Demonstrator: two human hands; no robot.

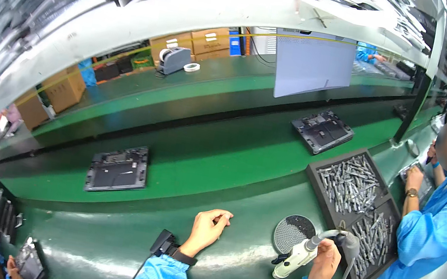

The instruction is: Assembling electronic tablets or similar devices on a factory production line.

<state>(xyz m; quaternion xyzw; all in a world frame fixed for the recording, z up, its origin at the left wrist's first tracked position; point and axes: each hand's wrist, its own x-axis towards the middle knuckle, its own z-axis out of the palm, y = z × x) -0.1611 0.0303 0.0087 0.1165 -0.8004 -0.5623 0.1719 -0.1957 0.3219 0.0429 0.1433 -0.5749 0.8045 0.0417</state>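
Observation:
My left hand (pixel 207 233) is over the green bench, its thumb and fingertips drawn together in a pinch. Anything between them is too small to make out. My right hand (pixel 323 267) is beside a pale electric screwdriver (pixel 297 260), which joins a grey bent hose (pixel 329 234). The fingers are curled up near that joint, and part of them is hidden, so I cannot tell whether they grip it. Just beyond the screwdriver lies a round grey dish (pixel 285 237) with small dark pieces in it.
A dark tray (pixel 315 180) of many small grey parts stands at the right, beside a co-worker in blue (pixel 437 214). Black laptop-like housings lie on the green strip, one left (pixel 118 171), one right (pixel 323 132). A loaded shelf (pixel 210 3) hangs overhead, above a pale panel (pixel 314 66).

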